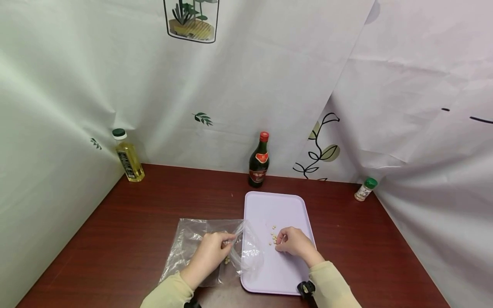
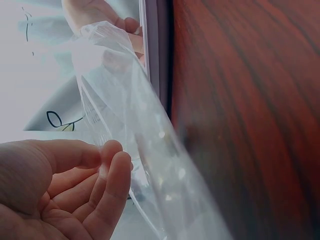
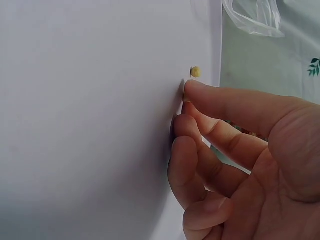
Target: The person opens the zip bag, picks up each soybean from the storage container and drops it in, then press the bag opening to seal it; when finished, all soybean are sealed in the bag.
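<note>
A clear plastic bag (image 1: 189, 238) lies on the table, its mouth raised over the left edge of a pale lilac tray (image 1: 274, 206). My left hand (image 1: 210, 253) pinches the bag's rim between thumb and fingers, holding the mouth up. Several soybeans (image 1: 227, 260) show inside the bag. On the tray, a few more soybeans (image 1: 274, 234) lie loose beside my right hand (image 1: 295, 242). The right thumb and forefinger close at the tray surface on a soybean (image 3: 186, 98), mostly hidden by the fingertips. Another soybean (image 3: 195, 72) sits just past the thumb tip.
Behind the tray stands a dark green bottle (image 1: 259, 164) with a red cap. An oil bottle (image 1: 129, 160) is at the back left corner, and a green-capped spice jar (image 1: 365, 191) at the back right. White printed cloth (image 1: 173, 141) encloses the dark red table (image 1: 115, 239).
</note>
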A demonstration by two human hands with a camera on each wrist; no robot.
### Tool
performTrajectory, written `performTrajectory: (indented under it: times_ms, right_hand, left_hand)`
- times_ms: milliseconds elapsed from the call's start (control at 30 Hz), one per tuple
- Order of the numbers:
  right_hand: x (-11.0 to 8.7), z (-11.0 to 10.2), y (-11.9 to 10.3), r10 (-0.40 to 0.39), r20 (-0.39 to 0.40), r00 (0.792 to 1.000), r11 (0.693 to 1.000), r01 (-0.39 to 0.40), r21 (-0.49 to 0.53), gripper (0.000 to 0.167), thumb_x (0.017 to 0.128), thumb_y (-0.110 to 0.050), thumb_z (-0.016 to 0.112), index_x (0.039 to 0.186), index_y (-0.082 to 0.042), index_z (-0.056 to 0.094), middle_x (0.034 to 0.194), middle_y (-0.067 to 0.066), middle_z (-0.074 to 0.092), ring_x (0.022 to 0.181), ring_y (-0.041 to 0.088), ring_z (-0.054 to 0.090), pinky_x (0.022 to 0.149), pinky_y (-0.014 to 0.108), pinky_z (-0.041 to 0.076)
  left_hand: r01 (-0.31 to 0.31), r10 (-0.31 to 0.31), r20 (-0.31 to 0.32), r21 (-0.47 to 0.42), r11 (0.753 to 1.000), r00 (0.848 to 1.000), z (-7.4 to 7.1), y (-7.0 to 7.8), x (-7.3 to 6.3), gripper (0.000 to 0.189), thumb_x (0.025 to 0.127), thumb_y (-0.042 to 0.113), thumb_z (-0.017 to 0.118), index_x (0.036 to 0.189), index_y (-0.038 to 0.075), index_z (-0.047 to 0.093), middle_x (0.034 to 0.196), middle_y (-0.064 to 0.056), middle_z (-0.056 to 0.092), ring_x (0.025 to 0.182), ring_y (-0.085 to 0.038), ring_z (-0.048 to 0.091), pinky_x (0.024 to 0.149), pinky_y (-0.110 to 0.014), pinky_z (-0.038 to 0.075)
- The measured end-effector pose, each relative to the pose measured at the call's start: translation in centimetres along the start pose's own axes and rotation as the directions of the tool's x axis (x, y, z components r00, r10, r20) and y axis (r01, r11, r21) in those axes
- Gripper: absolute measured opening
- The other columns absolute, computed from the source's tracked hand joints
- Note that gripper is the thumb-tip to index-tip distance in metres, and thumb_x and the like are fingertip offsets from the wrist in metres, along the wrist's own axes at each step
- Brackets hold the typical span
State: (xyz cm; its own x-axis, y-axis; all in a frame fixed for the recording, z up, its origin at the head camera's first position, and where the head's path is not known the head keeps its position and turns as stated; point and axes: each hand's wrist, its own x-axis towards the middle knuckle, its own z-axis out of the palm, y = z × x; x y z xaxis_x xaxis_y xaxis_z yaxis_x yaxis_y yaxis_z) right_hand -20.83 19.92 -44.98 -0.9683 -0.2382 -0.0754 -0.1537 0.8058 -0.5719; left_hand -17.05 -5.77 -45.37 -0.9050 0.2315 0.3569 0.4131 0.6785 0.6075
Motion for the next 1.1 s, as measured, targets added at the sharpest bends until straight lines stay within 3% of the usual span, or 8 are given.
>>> performTrajectory:
  times_ms: [500, 833, 1100]
  right_hand:
    - [-0.1, 0.0, -0.4, -0.030, -0.035, 0.999, 0.997, 0.027, -0.078, 0.012, 0.067, -0.006, 0.071, 0.065, -0.013, 0.062, 0.057, -0.007, 0.050, 0.056, 0.010, 0.044, 0.052, 0.026, 0.036]
    - [-0.3, -0.1, -0.8, -0.088, -0.079, 0.993, 0.995, 0.085, -0.047, 0.010, 0.072, -0.011, 0.069, 0.068, -0.017, 0.062, 0.054, -0.010, 0.049, 0.050, 0.005, 0.044, 0.048, 0.022, 0.035]
    - [-0.8, -0.1, -2.5, -0.136, -0.120, 0.983, 0.990, 0.137, 0.006, 0.009, 0.075, -0.014, 0.073, 0.074, -0.018, 0.065, 0.061, -0.010, 0.053, 0.050, 0.002, 0.043, 0.047, 0.022, 0.036]
  left_hand:
    - [-0.005, 0.005, -0.005, 0.005, 1.000, 1.000, 0.0, 0.2, 0.1, 0.020, 0.076, 0.000, 0.071, 0.095, 0.004, 0.075, 0.057, 0.003, 0.060, 0.046, 0.004, 0.039, 0.044, -0.016, 0.035]
    - [-0.010, 0.010, -0.015, 0.000, 1.000, 1.000, 0.0, 0.2, 0.1, 0.019, 0.076, -0.001, 0.071, 0.094, 0.004, 0.075, 0.059, 0.001, 0.062, 0.047, 0.003, 0.041, 0.045, -0.016, 0.036]
    - [-0.009, 0.009, -0.012, -0.002, 1.000, 1.000, 0.0, 0.2, 0.1, 0.019, 0.076, 0.000, 0.071, 0.094, 0.004, 0.075, 0.059, 0.001, 0.062, 0.047, 0.004, 0.041, 0.045, -0.016, 0.036]
